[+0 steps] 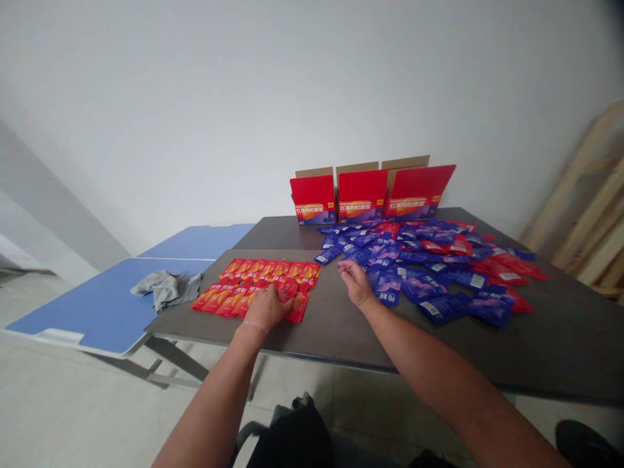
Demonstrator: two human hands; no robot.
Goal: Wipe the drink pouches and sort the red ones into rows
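Two overlapping rows of red sachets (pixel 229 298) lie on the left part of the dark table (pixel 331 331). My left hand (pixel 270 307) is over the right end of the near row, its fingers closed on a red sachet (pixel 286 290). To the right, my right hand (pixel 355 281) hovers just left of a loose pile of blue sachets (pixel 424 286), fingers curled together; whether anything small is between them cannot be made out. More red sachets (pixel 507 265) are mixed into the pile's right side.
Three open red cartons (pixel 316 200) stand side by side at the table's back edge, against the wall. A blue table (pixel 102 305) adjoins on the left, with a grey cloth (pixel 168 288) at its edge. Wooden frames (pixel 597 195) lean at the far right.
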